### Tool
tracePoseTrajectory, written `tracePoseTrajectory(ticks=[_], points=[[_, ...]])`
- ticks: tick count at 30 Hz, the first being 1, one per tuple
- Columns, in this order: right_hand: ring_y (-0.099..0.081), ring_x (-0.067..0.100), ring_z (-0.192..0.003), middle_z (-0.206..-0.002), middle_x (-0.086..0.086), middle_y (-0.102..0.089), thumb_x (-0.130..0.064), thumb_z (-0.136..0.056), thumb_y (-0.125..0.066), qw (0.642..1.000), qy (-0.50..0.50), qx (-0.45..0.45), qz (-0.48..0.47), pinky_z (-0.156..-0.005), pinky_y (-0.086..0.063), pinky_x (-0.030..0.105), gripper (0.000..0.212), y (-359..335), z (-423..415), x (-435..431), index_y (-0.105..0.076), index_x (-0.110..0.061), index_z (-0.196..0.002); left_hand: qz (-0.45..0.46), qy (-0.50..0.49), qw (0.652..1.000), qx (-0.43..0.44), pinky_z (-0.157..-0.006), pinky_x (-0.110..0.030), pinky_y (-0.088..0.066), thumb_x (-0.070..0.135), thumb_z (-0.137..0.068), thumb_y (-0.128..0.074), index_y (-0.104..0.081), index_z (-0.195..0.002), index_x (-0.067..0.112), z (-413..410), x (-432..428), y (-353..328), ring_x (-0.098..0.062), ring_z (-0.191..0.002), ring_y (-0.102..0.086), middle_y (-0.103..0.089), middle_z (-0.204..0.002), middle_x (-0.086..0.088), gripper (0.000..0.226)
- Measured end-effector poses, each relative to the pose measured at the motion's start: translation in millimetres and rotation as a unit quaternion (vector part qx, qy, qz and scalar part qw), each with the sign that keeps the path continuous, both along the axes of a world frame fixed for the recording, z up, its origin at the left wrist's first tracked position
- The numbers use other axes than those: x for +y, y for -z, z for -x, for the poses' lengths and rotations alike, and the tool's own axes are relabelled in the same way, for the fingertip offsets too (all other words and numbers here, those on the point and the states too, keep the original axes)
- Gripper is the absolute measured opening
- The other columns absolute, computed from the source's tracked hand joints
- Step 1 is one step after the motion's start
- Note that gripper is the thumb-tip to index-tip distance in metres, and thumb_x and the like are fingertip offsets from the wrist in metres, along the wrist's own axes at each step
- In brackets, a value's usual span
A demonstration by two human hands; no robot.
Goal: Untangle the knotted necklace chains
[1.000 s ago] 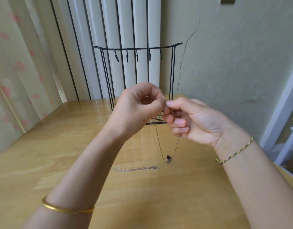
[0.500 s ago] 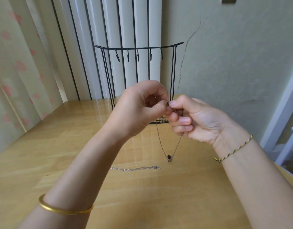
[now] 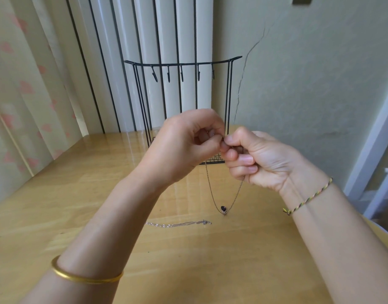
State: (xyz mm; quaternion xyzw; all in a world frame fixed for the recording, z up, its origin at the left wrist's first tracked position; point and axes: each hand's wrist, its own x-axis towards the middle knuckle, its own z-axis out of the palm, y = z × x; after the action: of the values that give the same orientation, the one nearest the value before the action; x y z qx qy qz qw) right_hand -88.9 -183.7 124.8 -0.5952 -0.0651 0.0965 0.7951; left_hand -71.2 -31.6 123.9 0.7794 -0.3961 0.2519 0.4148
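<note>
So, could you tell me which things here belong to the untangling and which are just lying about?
Job: pendant necklace, pinched by left hand and right hand; silver chain on the table.
Not the job: black stand; bangle and bracelet on the wrists.

A black wire stand (image 3: 182,65) with five hooks rises just behind the fingers (image 3: 241,160), on the wooden counter (image 3: 79,194). Farther back are white slats (image 3: 149,29), with a curtain (image 3: 24,84) to their left and a cracked wall (image 3: 309,84) to their right.
</note>
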Motion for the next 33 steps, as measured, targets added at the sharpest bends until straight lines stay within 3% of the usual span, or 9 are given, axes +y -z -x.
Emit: tracePoseTrajectory(ticks=[9, 15, 22, 25, 30, 33], points=[[-0.022, 0.002, -0.030, -0.044, 0.000, -0.041, -0.003, -0.084, -0.045, 0.999, 0.025, 0.009, -0.021, -0.034, -0.010, 0.013, 0.023, 4, -1, 3, -0.046, -0.007, -0.062, 0.028, 0.011, 0.996, 0.083, -0.051, -0.013, -0.037, 0.001, -0.083, -0.060, -0.060, -0.075, 0.010, 1, -1, 1, -0.004, -0.052, -0.048, -0.058, -0.062, 0.008, 0.012], [-0.020, 0.003, -0.027, -0.041, 0.002, -0.041, -0.002, -0.080, -0.045, 0.998, 0.060, -0.020, 0.006, -0.033, -0.011, 0.010, 0.028, 0, -3, 6, -0.046, -0.007, -0.053, 0.019, -0.010, 0.995, 0.096, -0.052, -0.018, -0.044, -0.004, -0.084, -0.061, -0.064, -0.080, 0.008, 7, 0, -5, -0.007, -0.054, -0.056, -0.065, -0.068, -0.007, 0.013], [-0.019, 0.004, -0.027, -0.040, 0.000, -0.039, -0.006, -0.079, -0.046, 0.998, 0.059, -0.023, 0.013, -0.034, -0.011, 0.011, 0.040, -4, -2, 5, -0.051, -0.011, -0.040, 0.002, -0.040, 0.994, 0.102, -0.049, -0.010, -0.041, -0.001, -0.084, -0.063, -0.066, -0.079, 0.011, 16, 0, -15, -0.001, -0.052, -0.057, -0.066, -0.064, -0.001, 0.013], [-0.019, 0.004, -0.027, -0.040, 0.000, -0.038, -0.007, -0.079, -0.045, 0.998, 0.050, -0.020, 0.019, -0.034, -0.010, 0.011, 0.035, -3, -1, 6, -0.048, -0.011, -0.044, 0.000, -0.050, 0.993, 0.103, -0.048, -0.010, -0.041, 0.000, -0.084, -0.064, -0.067, -0.079, 0.010, 19, -1, -16, -0.001, -0.052, -0.057, -0.067, -0.065, -0.001, 0.011], [-0.018, 0.005, -0.030, -0.041, 0.000, -0.041, -0.004, -0.078, -0.048, 0.994, 0.056, -0.079, 0.058, -0.036, -0.010, 0.011, 0.038, -3, 3, 8, -0.048, -0.017, -0.042, 0.003, -0.046, 0.988, 0.146, -0.041, -0.009, -0.034, 0.004, -0.085, -0.063, -0.066, -0.079, 0.007, 20, 1, -19, 0.000, -0.041, -0.050, -0.059, -0.048, 0.011, 0.008], [-0.018, 0.005, -0.032, -0.042, -0.001, -0.043, -0.004, -0.079, -0.050, 0.988, 0.059, -0.112, 0.088, -0.038, -0.009, 0.015, 0.045, -4, 5, 10, -0.053, -0.018, -0.037, 0.015, -0.038, 0.988, 0.150, -0.043, -0.012, -0.038, 0.002, -0.084, -0.061, -0.065, -0.077, 0.007, 20, 3, -20, 0.000, -0.044, -0.052, -0.061, -0.051, 0.007, 0.010]])
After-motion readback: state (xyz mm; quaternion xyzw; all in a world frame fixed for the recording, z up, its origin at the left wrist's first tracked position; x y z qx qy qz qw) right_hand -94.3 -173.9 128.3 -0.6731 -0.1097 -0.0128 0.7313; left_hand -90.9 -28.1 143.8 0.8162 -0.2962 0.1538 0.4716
